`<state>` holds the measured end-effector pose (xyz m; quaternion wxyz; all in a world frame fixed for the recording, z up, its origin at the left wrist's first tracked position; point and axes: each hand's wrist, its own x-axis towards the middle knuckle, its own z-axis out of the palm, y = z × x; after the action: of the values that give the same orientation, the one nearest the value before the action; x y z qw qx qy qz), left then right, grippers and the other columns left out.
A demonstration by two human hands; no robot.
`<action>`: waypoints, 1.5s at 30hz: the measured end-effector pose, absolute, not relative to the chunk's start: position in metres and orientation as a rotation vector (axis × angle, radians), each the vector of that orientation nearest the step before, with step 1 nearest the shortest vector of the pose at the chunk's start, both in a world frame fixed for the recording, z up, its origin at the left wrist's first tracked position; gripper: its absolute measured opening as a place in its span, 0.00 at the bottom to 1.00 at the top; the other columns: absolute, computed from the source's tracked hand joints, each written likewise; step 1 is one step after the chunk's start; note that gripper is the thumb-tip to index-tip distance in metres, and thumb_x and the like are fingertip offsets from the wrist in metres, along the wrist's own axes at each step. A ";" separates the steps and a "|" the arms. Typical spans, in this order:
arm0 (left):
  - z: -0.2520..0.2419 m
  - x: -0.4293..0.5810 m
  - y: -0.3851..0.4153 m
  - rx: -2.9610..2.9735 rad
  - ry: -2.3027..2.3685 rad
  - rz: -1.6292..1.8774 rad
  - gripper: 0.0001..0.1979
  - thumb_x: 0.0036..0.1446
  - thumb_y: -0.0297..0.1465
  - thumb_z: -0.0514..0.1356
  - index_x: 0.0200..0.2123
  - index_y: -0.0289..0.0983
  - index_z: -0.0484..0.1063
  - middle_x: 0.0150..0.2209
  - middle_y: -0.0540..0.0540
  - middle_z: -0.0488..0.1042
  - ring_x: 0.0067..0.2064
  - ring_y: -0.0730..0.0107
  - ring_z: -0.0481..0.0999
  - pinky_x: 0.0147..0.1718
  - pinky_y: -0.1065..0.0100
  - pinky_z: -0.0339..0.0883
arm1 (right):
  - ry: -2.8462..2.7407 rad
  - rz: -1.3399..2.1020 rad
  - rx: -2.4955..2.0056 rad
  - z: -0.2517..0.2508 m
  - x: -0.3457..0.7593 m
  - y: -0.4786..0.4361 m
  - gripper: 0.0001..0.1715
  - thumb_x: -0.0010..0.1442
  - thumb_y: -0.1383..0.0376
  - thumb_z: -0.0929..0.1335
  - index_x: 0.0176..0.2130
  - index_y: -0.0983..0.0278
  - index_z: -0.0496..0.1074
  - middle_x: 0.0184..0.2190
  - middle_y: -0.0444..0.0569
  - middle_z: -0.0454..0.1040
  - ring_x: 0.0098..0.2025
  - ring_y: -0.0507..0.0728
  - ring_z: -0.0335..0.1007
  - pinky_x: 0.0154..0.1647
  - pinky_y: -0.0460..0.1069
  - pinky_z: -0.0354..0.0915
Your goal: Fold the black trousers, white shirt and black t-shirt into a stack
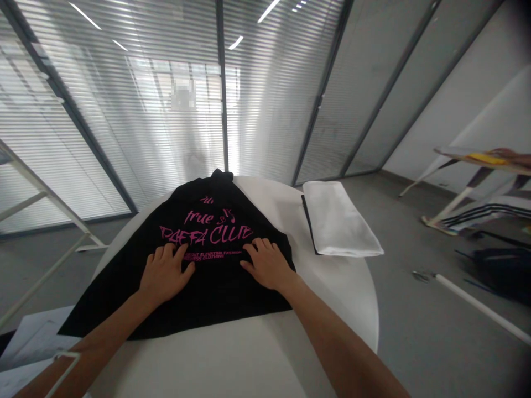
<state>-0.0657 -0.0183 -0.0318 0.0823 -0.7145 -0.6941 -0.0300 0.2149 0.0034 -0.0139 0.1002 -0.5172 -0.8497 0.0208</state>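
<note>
A black T-shirt [218, 293] with pink lettering lies spread on a round white table [348, 287], its collar end pointing away from me. My left hand [166, 273] rests flat on the shirt's lower left part, just below the print, with fingers spread. My right hand [267, 264] presses flat on the right part, near the shirt's edge. Neither hand grips the fabric. A folded white cloth [340, 221] lies on the table to the right of the shirt.
Glass walls with blinds [145, 110] stand behind the table. White papers [35, 342] lie at lower left. On the grey floor at right are a white rod [473, 301] and a dark bag [504, 275]. Farther right, another person's hand [508, 157] rests on a low stand.
</note>
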 end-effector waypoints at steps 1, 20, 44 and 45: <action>-0.030 -0.065 -0.018 -2.133 -2.065 -0.079 0.31 0.60 0.46 0.47 0.60 0.36 0.66 0.51 0.33 0.68 0.52 0.45 0.67 0.49 0.51 0.59 | -2.513 0.110 -1.569 -0.015 0.215 0.004 0.23 0.66 0.52 0.61 0.54 0.60 0.67 0.51 0.55 0.68 0.48 0.63 0.68 0.46 0.55 0.62; 0.034 -0.040 0.027 -3.177 -2.275 0.612 0.18 0.58 0.44 0.51 0.40 0.39 0.72 0.29 0.45 0.78 0.24 0.65 0.75 0.19 0.69 0.64 | -3.188 0.916 -1.295 0.065 0.227 -0.009 0.20 0.57 0.57 0.65 0.41 0.63 0.81 0.38 0.53 0.80 0.37 0.60 0.76 0.33 0.48 0.64; -0.043 -0.014 0.131 -2.153 -2.232 -0.460 0.14 0.59 0.38 0.50 0.36 0.39 0.74 0.38 0.41 0.79 0.45 0.52 0.75 0.45 0.54 0.62 | -2.046 0.094 -1.783 -0.044 0.138 0.124 0.16 0.63 0.54 0.65 0.48 0.55 0.70 0.48 0.51 0.69 0.52 0.62 0.60 0.49 0.56 0.57; -0.044 -0.015 0.131 -2.154 -2.228 -0.468 0.14 0.58 0.37 0.51 0.36 0.39 0.74 0.38 0.41 0.79 0.46 0.52 0.74 0.45 0.54 0.62 | -2.043 0.103 -1.774 -0.046 0.141 0.126 0.15 0.62 0.54 0.65 0.48 0.54 0.70 0.47 0.50 0.69 0.51 0.62 0.61 0.49 0.56 0.57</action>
<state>-0.0148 0.1315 -0.0436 0.0037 -0.6873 -0.7108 -0.1493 0.1406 0.1260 -0.0456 0.2154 -0.6398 -0.7368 0.0370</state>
